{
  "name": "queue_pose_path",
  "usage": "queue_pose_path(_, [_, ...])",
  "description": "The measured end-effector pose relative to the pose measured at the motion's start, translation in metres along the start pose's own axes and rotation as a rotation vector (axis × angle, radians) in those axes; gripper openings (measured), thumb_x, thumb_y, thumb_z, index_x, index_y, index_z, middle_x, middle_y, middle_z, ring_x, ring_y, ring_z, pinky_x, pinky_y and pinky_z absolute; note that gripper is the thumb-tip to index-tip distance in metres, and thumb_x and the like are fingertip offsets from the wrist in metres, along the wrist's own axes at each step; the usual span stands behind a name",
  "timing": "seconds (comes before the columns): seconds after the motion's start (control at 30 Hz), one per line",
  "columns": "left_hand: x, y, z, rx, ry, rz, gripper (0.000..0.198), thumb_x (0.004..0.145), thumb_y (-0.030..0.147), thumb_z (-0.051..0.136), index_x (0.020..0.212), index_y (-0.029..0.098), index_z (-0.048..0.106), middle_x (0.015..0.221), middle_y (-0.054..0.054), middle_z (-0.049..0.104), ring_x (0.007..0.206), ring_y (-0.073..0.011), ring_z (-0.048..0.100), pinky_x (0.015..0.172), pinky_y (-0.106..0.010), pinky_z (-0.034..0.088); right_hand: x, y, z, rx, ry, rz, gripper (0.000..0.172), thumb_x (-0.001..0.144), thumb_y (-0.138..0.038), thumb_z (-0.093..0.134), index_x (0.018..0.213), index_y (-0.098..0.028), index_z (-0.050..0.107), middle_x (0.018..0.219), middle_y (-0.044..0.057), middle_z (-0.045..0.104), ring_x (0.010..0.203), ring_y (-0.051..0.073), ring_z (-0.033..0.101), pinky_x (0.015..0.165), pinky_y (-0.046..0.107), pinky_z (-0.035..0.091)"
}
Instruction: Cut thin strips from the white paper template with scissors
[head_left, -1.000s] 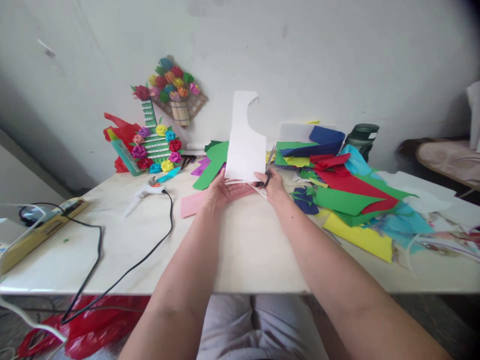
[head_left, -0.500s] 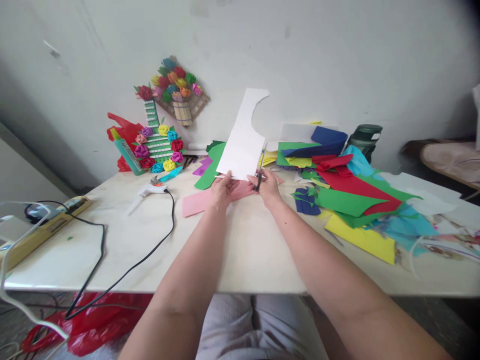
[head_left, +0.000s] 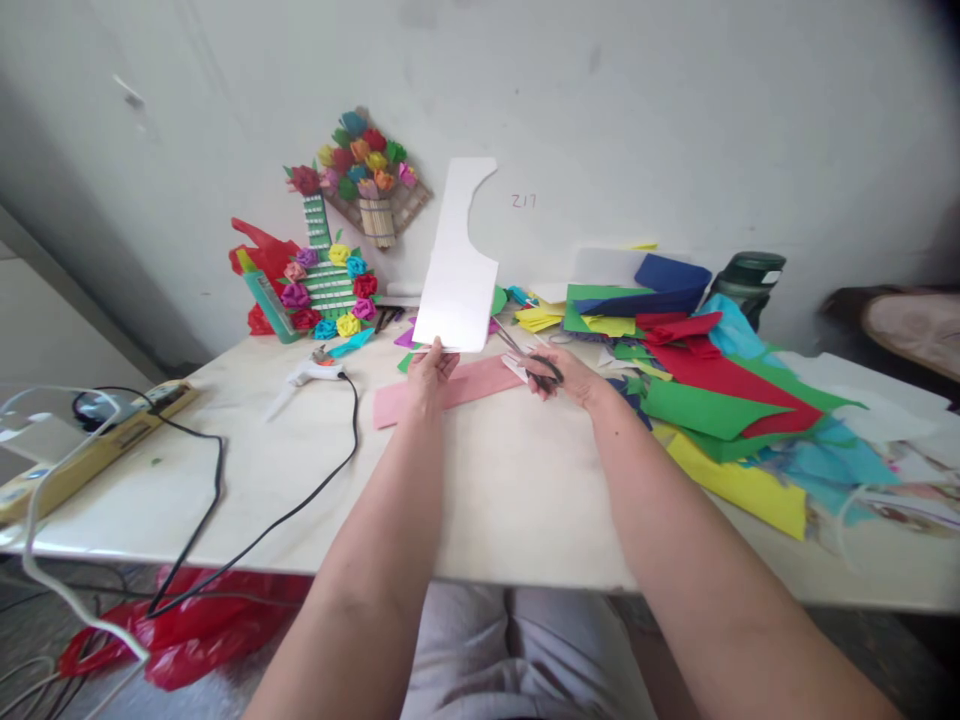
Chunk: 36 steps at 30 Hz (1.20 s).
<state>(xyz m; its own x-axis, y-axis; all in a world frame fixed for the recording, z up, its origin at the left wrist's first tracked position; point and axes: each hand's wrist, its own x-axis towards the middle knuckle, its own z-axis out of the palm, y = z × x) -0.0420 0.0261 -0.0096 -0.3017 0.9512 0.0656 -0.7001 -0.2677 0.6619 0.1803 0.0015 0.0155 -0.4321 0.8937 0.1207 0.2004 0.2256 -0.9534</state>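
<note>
A white sheet of card [head_left: 456, 285] with a curved notch cut from its right side stands upright, pinched at its bottom edge by my left hand [head_left: 433, 372]. My right hand [head_left: 562, 375] grips a pair of scissors [head_left: 543, 370] by the black handles, and the blades point up and left toward the card's lower right corner. The blades look slightly apart from the card. Underneath both hands a strip of pink paper [head_left: 469, 385] lies on the table.
A glue gun [head_left: 315, 372] with a black cord lies left, near a power strip [head_left: 112, 440]. Behind it stand a paper-flower guitar [head_left: 330, 280] and a glue bottle [head_left: 268, 305]. Coloured paper [head_left: 720, 408] is heaped at right, before a dark green bottle [head_left: 744, 285].
My right hand has moved right with the scissors, away from the card's edge. My left hand has shifted the card slightly left.
</note>
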Motion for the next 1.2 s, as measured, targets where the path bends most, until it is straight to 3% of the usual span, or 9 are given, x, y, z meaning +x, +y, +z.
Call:
queue_pose_path(0.13, [-0.001, 0.003, 0.000, 0.016, 0.016, -0.006, 0.019, 0.067, 0.019, 0.074, 0.076, 0.013, 0.059, 0.062, 0.000, 0.065, 0.052, -0.0090, 0.061, 0.060, -0.021, 0.053, -0.008, -0.006, -0.009, -0.065, -0.145, 0.014, 0.032, 0.077, -0.045, 0.056, 0.073, -0.014, 0.053, 0.055, 0.000, 0.059, 0.038, 0.007, 0.048, 0.033, 0.018, 0.030])
queue_pose_path(0.37, [0.000, 0.003, -0.001, 0.047, 0.013, -0.026, 0.016, 0.069, 0.019, 0.073, 0.074, 0.014, 0.058, 0.067, -0.001, 0.067, 0.060, -0.0107, 0.064, 0.072, -0.026, 0.054, -0.010, -0.003, -0.017, -0.098, -0.256, 0.056, 0.031, 0.075, -0.043, 0.061, 0.073, -0.013, 0.053, 0.059, 0.001, 0.059, 0.043, 0.007, 0.049, 0.040, 0.019, 0.038])
queue_pose_path(0.6, [-0.001, -0.002, -0.001, 0.114, -0.108, -0.047, 0.012, 0.072, 0.019, 0.069, 0.077, 0.013, 0.061, 0.070, -0.003, 0.068, 0.064, -0.0132, 0.065, 0.083, -0.036, 0.052, -0.005, -0.003, -0.008, -0.142, -0.277, 0.143, 0.025, 0.075, -0.037, 0.063, 0.073, -0.014, 0.053, 0.054, -0.001, 0.058, 0.040, 0.006, 0.047, 0.038, 0.018, 0.037])
queue_pose_path(0.83, [-0.003, -0.005, 0.000, 0.166, -0.132, -0.068, 0.013, 0.072, 0.021, 0.069, 0.078, 0.013, 0.060, 0.068, -0.003, 0.067, 0.067, -0.0154, 0.066, 0.083, -0.038, 0.051, -0.003, -0.003, -0.001, -0.158, -0.262, 0.154, 0.028, 0.074, -0.040, 0.065, 0.074, -0.015, 0.051, 0.053, -0.002, 0.057, 0.039, 0.006, 0.047, 0.037, 0.017, 0.038])
queue_pose_path(1.0, [-0.006, -0.003, 0.001, 0.207, -0.125, -0.097, 0.017, 0.070, 0.025, 0.071, 0.077, 0.014, 0.060, 0.067, -0.003, 0.067, 0.071, -0.0173, 0.067, 0.079, -0.036, 0.053, -0.002, -0.001, 0.001, -0.162, -0.260, 0.162, 0.029, 0.075, -0.040, 0.065, 0.075, -0.015, 0.051, 0.053, -0.002, 0.057, 0.038, 0.006, 0.047, 0.035, 0.017, 0.037])
queue_pose_path(1.2, [-0.007, -0.002, 0.003, 0.212, -0.116, -0.108, 0.018, 0.068, 0.024, 0.072, 0.076, 0.014, 0.061, 0.065, -0.002, 0.066, 0.057, -0.0126, 0.063, 0.068, -0.029, 0.055, -0.001, -0.002, 0.003, -0.146, -0.250, 0.166, 0.028, 0.073, -0.037, 0.067, 0.074, -0.015, 0.051, 0.052, -0.002, 0.057, 0.038, 0.006, 0.047, 0.035, 0.017, 0.037])
